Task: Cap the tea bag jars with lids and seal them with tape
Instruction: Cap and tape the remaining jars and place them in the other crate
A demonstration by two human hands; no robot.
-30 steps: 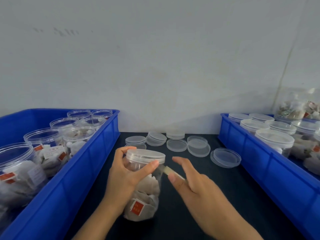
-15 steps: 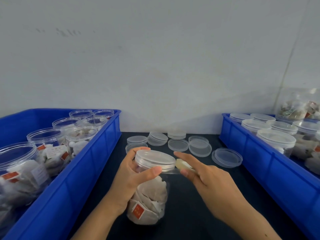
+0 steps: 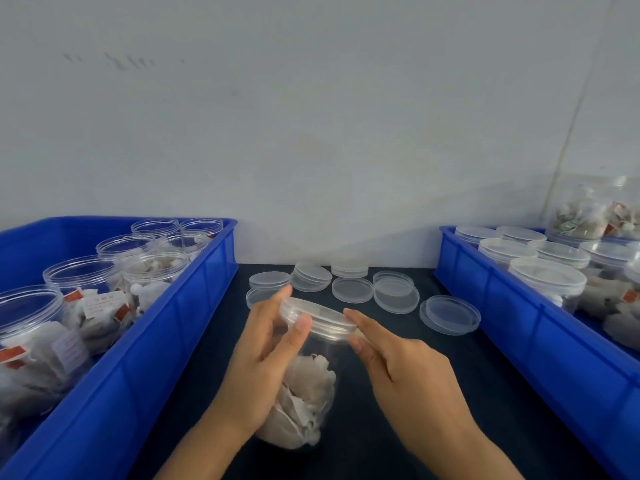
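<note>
A clear jar of tea bags (image 3: 304, 400) is tilted over the dark table, its clear lid (image 3: 320, 318) on top. My left hand (image 3: 263, 362) grips the jar from the left, thumb lying on the lid's rim. My right hand (image 3: 398, 365) presses its fingertips against the lid's right rim, where a strip of clear tape is hard to make out. Several loose lids (image 3: 353, 289) lie on the table behind the jar.
A blue crate (image 3: 145, 358) on the left holds several uncapped jars of tea bags (image 3: 83, 296). A blue crate (image 3: 540, 341) on the right holds several capped jars (image 3: 547, 282). A white wall stands close behind the table.
The jar has turned and tilted in my left hand, its red label now out of sight. My right fingers have moved from holding the tape out to pressing against the lid's rim.
</note>
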